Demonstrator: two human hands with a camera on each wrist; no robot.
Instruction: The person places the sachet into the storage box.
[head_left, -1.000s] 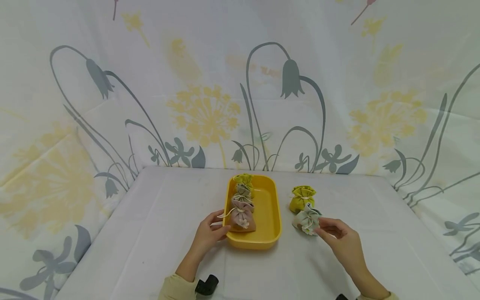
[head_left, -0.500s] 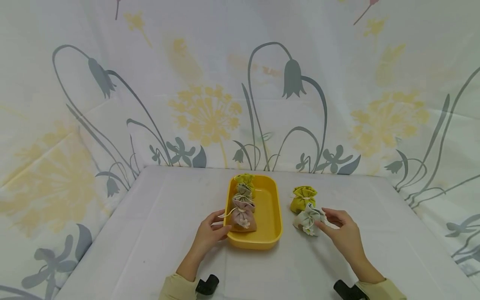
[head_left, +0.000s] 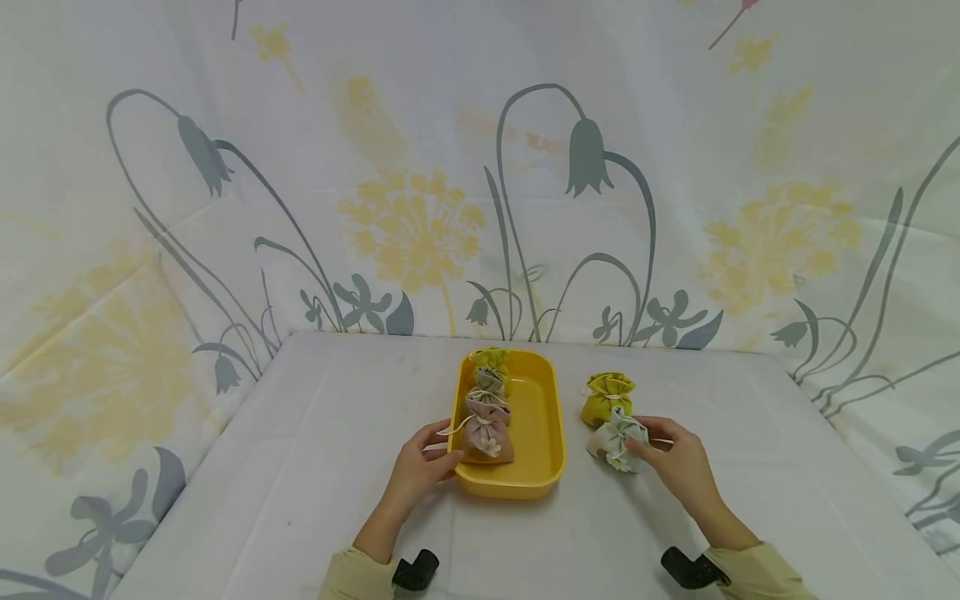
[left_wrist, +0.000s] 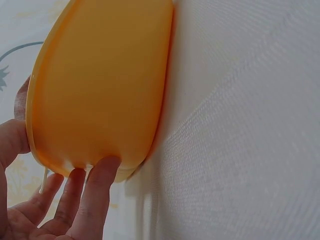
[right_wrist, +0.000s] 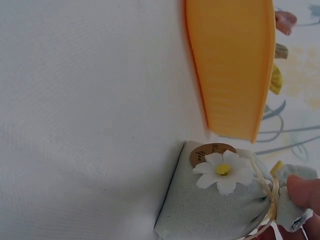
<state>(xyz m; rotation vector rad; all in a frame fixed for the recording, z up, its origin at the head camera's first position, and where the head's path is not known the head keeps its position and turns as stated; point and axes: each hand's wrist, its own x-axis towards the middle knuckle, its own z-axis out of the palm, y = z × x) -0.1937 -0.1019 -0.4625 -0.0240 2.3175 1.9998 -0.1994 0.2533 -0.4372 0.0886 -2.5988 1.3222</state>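
Note:
In the head view my left hand [head_left: 417, 468] holds the left side of a yellow plastic tray [head_left: 543, 417]. The left wrist view shows fingertips against the tray's outer wall [left_wrist: 102, 90], the thumb at its rim. My right hand [head_left: 681, 460] pinches the gathered neck of a pale green drawstring pouch [head_left: 615, 442] standing on the table. Up close, this pouch [right_wrist: 215, 205] bears a white daisy and a brown tag. Just behind it is a yellow-green pouch [head_left: 606, 402]. Inside the tray, along its left side, are a pink pouch [head_left: 483, 437], a grey-green pouch [head_left: 489, 381] and a yellow-green pouch [head_left: 491, 358].
A white cloth covers the table [head_left: 337, 400]. Behind it hangs a flower-print curtain [head_left: 420, 208]. Black wrist devices show at both sleeves, the left one [head_left: 416, 571] and the right one [head_left: 690, 568]. The tray's right half is bare yellow plastic.
My right hand's fingers spread a little off the pale green pouch, then came back in around its neck. The pouch stayed about where it was. My left hand and the tray kept still.

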